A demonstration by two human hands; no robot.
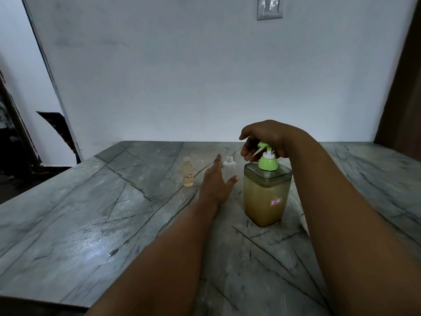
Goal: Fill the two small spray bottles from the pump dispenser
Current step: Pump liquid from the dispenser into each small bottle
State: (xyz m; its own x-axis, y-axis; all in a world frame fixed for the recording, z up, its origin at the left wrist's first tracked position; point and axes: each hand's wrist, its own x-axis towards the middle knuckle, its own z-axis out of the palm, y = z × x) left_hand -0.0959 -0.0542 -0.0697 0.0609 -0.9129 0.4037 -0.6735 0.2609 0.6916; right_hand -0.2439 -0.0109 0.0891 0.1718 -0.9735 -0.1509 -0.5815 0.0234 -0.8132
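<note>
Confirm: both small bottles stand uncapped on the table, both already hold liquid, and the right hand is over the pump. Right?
Not quite. In the head view only the left bottle holds liquid; the bottle beside the left hand looks empty. Both are uncapped, and the right hand is over the pump.

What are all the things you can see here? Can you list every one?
Small bottles: 2, uncapped; one holds yellowish liquid and has a white label, on the table left of the hands; one clear bottle looks empty, just behind the left hand.
Dispenser: 1, square clear body with brownish-yellow liquid, green pump on top, small label on the front, right of the clear bottle.
Table: 1, grey-green stone with dark veins.
Wall: pale grey-white, behind the table.
Switch plate: 1, grey, top of the wall.
Left hand: fingers straight, reaching to the clear bottle.
Right hand: over the pump, fingers loosely curled.
</note>
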